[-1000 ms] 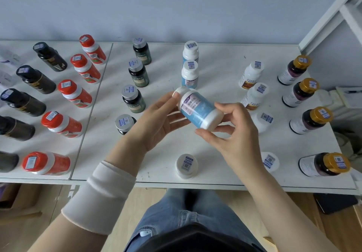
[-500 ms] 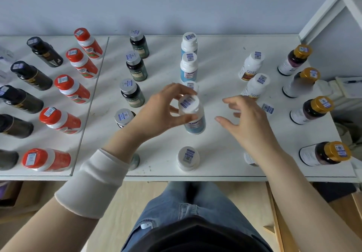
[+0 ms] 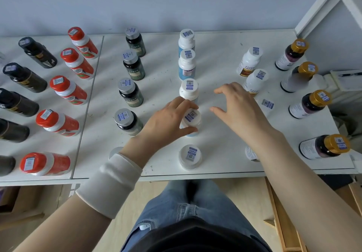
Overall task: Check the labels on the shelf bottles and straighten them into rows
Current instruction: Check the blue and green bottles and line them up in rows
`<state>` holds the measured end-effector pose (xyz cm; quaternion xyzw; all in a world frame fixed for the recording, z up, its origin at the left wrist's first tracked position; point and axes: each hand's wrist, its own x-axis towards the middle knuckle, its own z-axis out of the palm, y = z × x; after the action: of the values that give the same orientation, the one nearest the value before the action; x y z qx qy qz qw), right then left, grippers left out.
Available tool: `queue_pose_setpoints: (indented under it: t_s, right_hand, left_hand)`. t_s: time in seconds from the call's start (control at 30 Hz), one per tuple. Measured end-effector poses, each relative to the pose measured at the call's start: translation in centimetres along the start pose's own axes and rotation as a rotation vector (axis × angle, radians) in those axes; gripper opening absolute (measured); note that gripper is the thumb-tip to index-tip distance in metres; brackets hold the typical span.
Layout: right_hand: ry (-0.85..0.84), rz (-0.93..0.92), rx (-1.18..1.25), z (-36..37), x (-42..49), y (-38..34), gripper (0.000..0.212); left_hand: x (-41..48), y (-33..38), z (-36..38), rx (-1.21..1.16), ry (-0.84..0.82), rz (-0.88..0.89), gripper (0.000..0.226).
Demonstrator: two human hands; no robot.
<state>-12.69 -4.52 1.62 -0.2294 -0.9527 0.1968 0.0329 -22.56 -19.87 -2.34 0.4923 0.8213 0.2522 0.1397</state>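
A white-capped blue bottle (image 3: 192, 119) stands upright on the white shelf (image 3: 215, 153), in the middle column of like bottles. My left hand (image 3: 168, 120) is closed around its cap and neck. My right hand (image 3: 238, 107) hovers just right of it, fingers spread, holding nothing. More blue bottles stand behind it (image 3: 189, 90) and one in front (image 3: 190, 156). Rows of dark green bottles (image 3: 130, 93) and white bottles (image 3: 255, 80) flank the column.
Red-capped bottles (image 3: 67, 90) and black bottles (image 3: 23, 77) line the left shelf panel. Gold-capped dark bottles (image 3: 311, 103) stand along the right edge by a white frame (image 3: 321, 3). My knees in jeans are below the shelf's front edge.
The blue bottle, held tilted in both hands for reading, was turned upright and set down on the shelf. My right hand let go and opened; my left hand stays on the cap.
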Motion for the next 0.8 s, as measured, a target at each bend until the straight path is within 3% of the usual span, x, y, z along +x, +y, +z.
queue_pose_setpoints:
  t_s: [0.13, 0.27, 0.43, 0.53, 0.63, 0.73, 0.8]
  right_hand:
    - [-0.006, 0.021, -0.026, -0.3, 0.1, 0.0, 0.044]
    - [-0.003, 0.045, -0.029, -0.6, 0.6, 0.0, 0.044]
    - [-0.001, 0.064, 0.008, -0.3, 1.7, 0.2, 0.043]
    - [-0.003, 0.075, 0.104, 0.2, 2.0, 0.7, 0.040]
    - [0.007, 0.180, 0.420, 0.5, 2.7, 0.9, 0.041]
    - [-0.118, 0.315, 0.906, -0.1, 3.2, 0.3, 0.039]
    - [-0.216, 0.300, 1.209, -0.4, 3.2, 0.1, 0.037]
  left_hand:
    - [0.0, -0.1, -1.4, -0.009, 0.058, 0.024, 0.063]
    - [1.9, -0.9, -3.6, -0.066, 0.236, 0.058, 0.049]
    - [6.4, -0.7, -1.9, 0.103, -0.026, -0.067, 0.057]
    - [7.2, -1.2, -1.6, 0.081, -0.003, -0.064, 0.044]
    - [6.5, -1.8, -3.2, -0.252, 0.136, -0.139, 0.034]
    - [5.2, -1.0, -4.6, -0.826, 0.182, -0.153, 0.026]
    - [4.4, -0.2, -4.9, -1.057, 0.191, -0.150, 0.024]
